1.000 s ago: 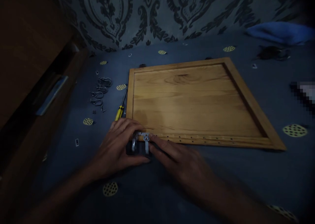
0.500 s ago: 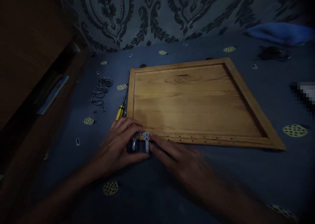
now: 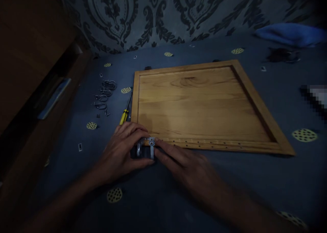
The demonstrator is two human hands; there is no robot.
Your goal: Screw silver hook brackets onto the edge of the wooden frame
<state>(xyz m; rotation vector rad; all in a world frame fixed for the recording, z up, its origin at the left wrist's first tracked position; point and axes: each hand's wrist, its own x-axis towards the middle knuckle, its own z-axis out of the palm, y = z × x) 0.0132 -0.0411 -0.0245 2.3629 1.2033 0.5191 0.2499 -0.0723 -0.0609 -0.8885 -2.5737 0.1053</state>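
A metal hook with a two-hole plate lies against the near rail of the framed wooden board, at its left end. My left hand curls around that corner, with its thumb at the hook's lower end. Under the left fingers shows another curved metal piece; whether it is a separate hook I cannot tell. My right hand pinches the plate from the right, its index fingertip at the plate's edge. Small dark holes run along the near rail to the right of the fingers.
A screwdriver with a yellow and black handle lies beside the board's left edge. Several metal hooks and small screws lie farther left. A blue cloth and a dark object are at the back right. Wooden furniture borders the left side.
The view has shifted very slightly. Both hands keep their places at the hook, and nothing else has visibly moved.
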